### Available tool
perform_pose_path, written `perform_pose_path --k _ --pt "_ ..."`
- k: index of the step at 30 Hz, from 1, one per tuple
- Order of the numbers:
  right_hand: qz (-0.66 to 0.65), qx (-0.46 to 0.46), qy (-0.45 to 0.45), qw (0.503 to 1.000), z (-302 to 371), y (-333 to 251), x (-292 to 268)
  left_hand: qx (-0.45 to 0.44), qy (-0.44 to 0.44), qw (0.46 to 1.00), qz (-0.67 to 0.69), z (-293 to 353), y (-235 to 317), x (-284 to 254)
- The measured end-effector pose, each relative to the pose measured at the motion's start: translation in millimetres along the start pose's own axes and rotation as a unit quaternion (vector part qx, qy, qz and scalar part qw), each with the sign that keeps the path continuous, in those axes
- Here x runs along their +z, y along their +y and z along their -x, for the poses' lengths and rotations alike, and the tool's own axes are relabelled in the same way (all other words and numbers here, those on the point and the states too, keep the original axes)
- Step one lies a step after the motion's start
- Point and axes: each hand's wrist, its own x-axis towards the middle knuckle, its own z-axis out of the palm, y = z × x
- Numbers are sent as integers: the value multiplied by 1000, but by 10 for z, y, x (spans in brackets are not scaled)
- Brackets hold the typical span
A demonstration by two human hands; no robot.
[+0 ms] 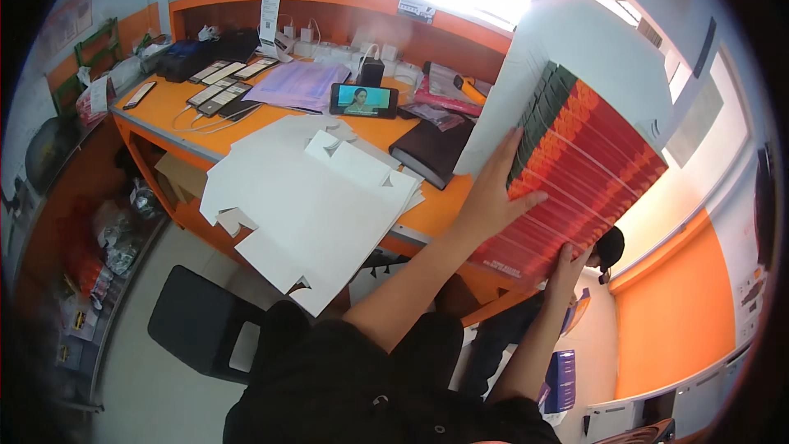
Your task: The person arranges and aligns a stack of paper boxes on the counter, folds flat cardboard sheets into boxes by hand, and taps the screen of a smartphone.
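Note:
Both hands hold up a cardboard carton (588,164) at the right, over the table's edge. Its printed face is red and orange with a dark green end, and a large white panel (604,41) rises behind it. My left hand (497,197) grips the near left edge, its thumb lying across the red face. Lower down, my right hand (569,267) holds the bottom edge, its fingers partly hidden. To the left, several flat white die-cut cardboard sheets (312,197) lie stacked on the orange table (185,125), overhanging its front edge.
A propped phone (364,102) plays a video behind the sheets, beside a black notebook (431,153). Several more phones (220,97) and a purple plastic packet (300,86) lie farther left. A dark stool (201,321) stands below. Another person (610,251) is partly visible beyond the carton.

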Motion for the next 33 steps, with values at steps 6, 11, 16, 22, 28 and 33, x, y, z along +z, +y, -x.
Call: perform_pose_path --k 6,11,16,22,28,33 --pt "-87 -66 -23 994 -171 148 318 -46 -15 998 -40 -127 -368 98" --pt "-67 -77 -63 993 -106 298 347 17 10 989 -148 106 -489 129" --pt "17 -124 -41 991 -171 391 364 -44 -13 995 -91 285 -619 151" --pt "-37 -24 -85 995 -152 304 344 -38 -32 996 -71 337 -672 174" --pt "-83 6 -131 988 -143 99 405 -85 -6 991 -102 466 -642 130" --pt "-154 -15 -136 979 -202 225 340 17 -44 983 -180 934 -194 -50"
